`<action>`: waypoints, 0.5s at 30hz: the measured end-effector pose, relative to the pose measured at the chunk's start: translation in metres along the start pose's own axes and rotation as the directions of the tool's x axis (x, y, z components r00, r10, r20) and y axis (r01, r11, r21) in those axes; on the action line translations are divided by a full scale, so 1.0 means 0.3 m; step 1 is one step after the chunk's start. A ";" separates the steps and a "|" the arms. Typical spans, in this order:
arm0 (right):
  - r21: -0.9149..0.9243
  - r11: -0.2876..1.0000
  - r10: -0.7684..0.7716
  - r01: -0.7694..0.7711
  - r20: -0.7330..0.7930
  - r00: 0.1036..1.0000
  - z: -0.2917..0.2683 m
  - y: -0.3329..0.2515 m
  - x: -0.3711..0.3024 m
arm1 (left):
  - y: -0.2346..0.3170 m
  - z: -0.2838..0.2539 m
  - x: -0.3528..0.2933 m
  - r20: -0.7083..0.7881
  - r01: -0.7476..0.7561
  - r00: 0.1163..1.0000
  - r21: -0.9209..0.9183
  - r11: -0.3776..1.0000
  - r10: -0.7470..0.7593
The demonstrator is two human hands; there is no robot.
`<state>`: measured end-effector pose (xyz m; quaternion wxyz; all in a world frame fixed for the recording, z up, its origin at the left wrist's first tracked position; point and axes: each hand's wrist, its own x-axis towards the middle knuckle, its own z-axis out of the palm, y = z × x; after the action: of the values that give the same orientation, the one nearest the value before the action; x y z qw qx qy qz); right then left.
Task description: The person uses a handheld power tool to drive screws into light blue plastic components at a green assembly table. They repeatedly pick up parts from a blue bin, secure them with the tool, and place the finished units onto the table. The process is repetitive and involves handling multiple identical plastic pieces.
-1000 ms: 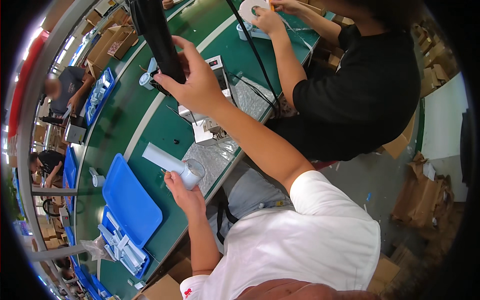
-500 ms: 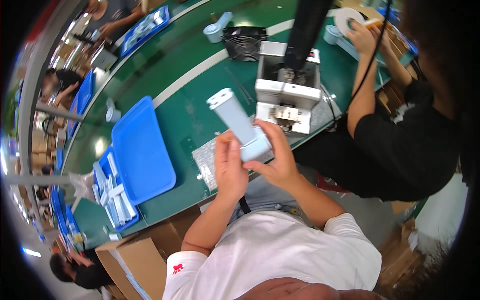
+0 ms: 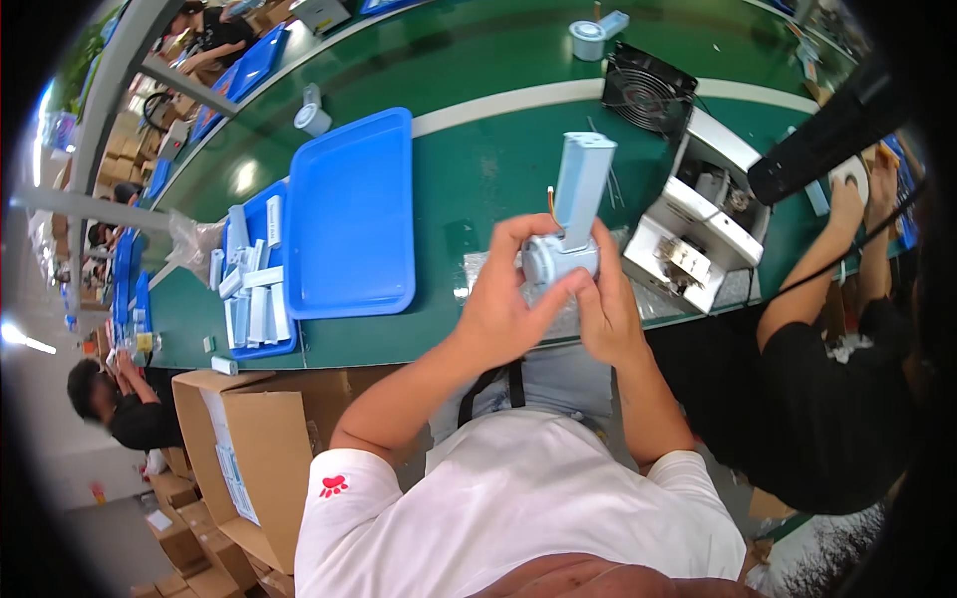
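Head view, 2 hands (image 3: 496, 304) curled inward, holding 1 pale-blue housing (image 3: 583, 189) between them

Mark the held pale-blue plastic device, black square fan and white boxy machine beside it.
Pale-blue plastic device (image 3: 583, 187): head view, its long bar.
Black square fan (image 3: 643, 97): head view, its round grille.
White boxy machine (image 3: 706, 212): head view, its middle panel.

Round end of the pale-blue device (image 3: 578, 199) partly covered by the left hand (image 3: 503, 299) and right hand (image 3: 610, 311); lower ends of its thin wires (image 3: 551, 202) not traceable. Blue tray (image 3: 351, 214) hides one side of the parts tray (image 3: 291, 341). Black tube (image 3: 822, 137) and right-hand co-worker (image 3: 822, 409) run into dark rim. Clear bag (image 3: 193, 241): contents indistinct.
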<state>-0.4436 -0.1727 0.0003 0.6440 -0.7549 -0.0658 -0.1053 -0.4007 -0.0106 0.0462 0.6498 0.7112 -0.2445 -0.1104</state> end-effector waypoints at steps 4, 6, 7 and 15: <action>0.061 0.997 0.053 -0.054 0.025 0.998 0.032 -0.002 0.028 | -0.060 -0.156 0.120 -0.064 0.032 0.998 0.152 0.988 -0.022; -0.054 0.998 0.035 -0.033 0.037 0.999 0.027 0.055 0.021 | -0.088 -0.231 0.256 -0.101 -0.011 0.993 0.393 0.920 0.056; -0.115 0.993 0.021 -0.016 0.043 0.999 0.021 0.078 0.022 | -0.097 -0.274 0.355 -0.117 -0.031 0.987 0.545 0.838 0.113; -0.272 0.958 -0.062 0.094 0.123 0.990 0.046 0.109 0.018 | -0.376 -0.570 1.022 -0.450 0.292 0.879 0.771 0.566 0.160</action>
<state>-0.4296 -0.1645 -0.0317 0.5227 -0.8391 -0.1166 -0.0956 -0.0342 -0.0083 0.0077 0.2780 0.9430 -0.0738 0.1673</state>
